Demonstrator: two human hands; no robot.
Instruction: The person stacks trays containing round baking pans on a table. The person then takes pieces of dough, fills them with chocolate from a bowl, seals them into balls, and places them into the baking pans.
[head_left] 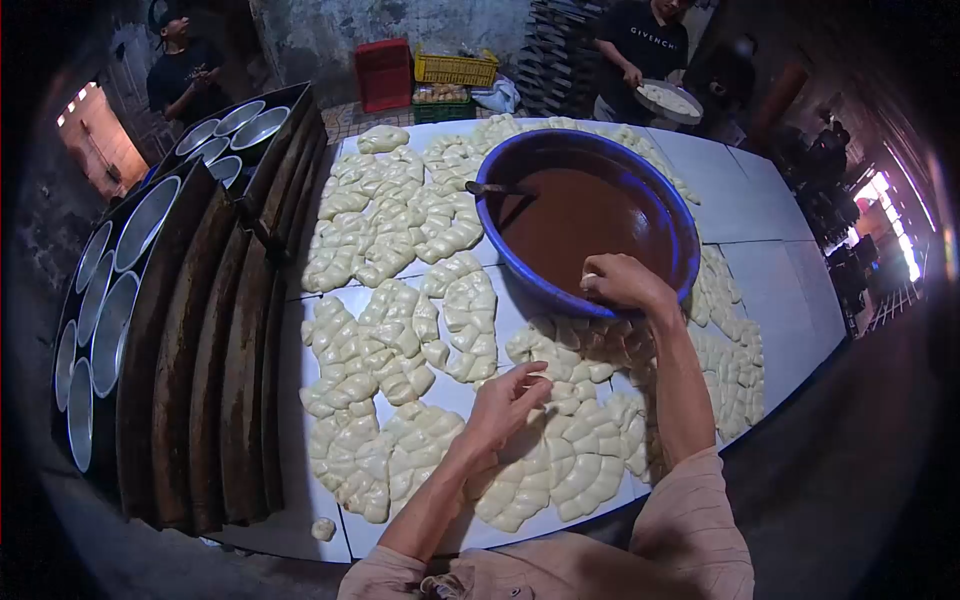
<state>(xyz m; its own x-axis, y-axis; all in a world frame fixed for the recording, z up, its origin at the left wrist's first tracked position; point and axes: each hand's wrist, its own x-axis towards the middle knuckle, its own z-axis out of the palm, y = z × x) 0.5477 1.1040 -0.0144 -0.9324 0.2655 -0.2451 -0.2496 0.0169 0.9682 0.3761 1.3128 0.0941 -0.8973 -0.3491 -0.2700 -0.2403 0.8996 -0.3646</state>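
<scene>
Portioned pale dough pieces [370, 340], pressed together in patches, cover much of the white table. Over the middle patch, my left hand [508, 402] has its fingers and thumb closed around a bit of dough. My right hand [628, 284] hovers at the near rim of a large blue basin [540, 290], fingers curled in a pinch with a small pale dough piece at their tips. Smooth brown liquid [590, 225] fills much of the basin. A dark-handled utensil [498, 188] leans over its left rim.
Dark racks with round metal tins [140, 222] stand along the table's left side. One loose dough ball [323, 529] lies near the front edge. Red and yellow crates [455, 68] are at the back. One person [645, 45] holds a bowl [670, 100]; another person [188, 70] stands back left.
</scene>
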